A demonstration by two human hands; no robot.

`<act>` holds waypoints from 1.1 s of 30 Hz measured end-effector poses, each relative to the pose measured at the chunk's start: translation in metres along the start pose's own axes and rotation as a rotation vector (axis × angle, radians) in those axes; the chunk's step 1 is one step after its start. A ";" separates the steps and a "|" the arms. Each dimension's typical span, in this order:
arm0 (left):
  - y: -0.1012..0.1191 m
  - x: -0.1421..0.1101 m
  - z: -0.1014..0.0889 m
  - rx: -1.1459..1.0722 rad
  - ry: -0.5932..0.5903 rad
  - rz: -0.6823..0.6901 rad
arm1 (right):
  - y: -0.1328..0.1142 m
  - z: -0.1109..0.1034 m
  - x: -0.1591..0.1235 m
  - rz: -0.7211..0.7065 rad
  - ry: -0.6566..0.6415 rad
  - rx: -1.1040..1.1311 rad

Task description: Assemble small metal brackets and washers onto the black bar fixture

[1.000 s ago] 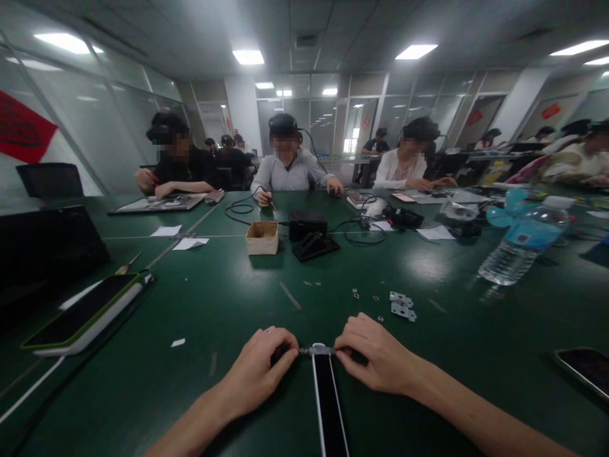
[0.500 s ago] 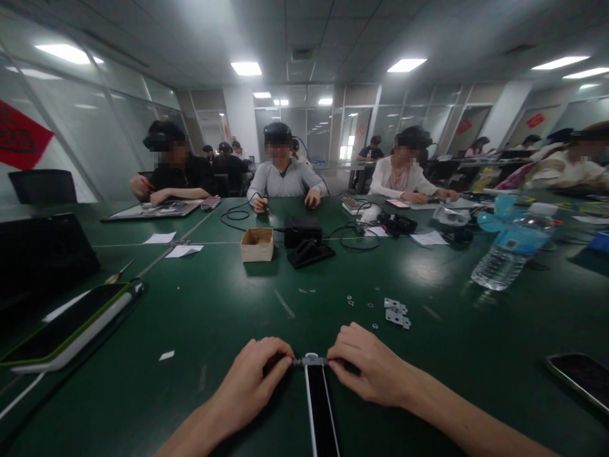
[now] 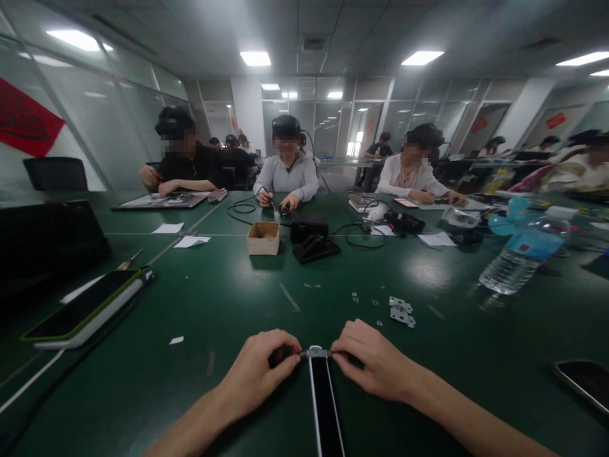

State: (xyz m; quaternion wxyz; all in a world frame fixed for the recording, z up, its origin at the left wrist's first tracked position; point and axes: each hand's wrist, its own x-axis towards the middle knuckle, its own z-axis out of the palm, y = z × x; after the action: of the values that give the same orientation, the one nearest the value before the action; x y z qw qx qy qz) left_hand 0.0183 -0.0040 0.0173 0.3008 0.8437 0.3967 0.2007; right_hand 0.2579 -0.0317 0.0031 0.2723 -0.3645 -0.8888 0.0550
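Observation:
A long black strip with white edges (image 3: 327,406) lies on the green table, running from the bottom edge of the view up between my hands. Across its far end sits a small grey metal crosspiece (image 3: 318,353), with a rounded white tip just beyond it. My left hand (image 3: 266,362) is closed in a pinch at the crosspiece's left end, where a thin metal piece sticks out. From the other side, my right hand (image 3: 373,362) pinches the right end between thumb and fingers. The fingertips hide the exact parts gripped.
Flat metal plates (image 3: 402,311) and several nuts (image 3: 354,296) lie ahead to the right. Beyond stand a small box (image 3: 263,239) and a black device (image 3: 309,226). A water bottle (image 3: 523,254) is at right, phones (image 3: 85,308) at both sides. Co-workers sit across the table.
The whole view has shifted slightly. My left fingertips are closer to the crosspiece, and less of the thin metal piece shows there. My right hand keeps its pinch.

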 end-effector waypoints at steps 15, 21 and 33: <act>-0.010 -0.002 0.010 0.102 0.074 0.116 | -0.004 0.002 0.000 0.079 -0.014 0.016; -0.014 -0.002 0.012 0.151 0.082 0.135 | -0.004 0.005 -0.001 0.103 -0.014 -0.014; -0.026 -0.005 0.014 0.141 0.077 0.083 | 0.020 -0.048 -0.002 0.326 0.000 -0.281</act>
State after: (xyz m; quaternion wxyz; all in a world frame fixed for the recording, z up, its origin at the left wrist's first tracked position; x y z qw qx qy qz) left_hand 0.0087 0.0000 -0.0108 0.2166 0.8701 0.3860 0.2166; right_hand 0.2967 -0.0234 0.0371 0.2063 -0.5378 -0.8170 -0.0262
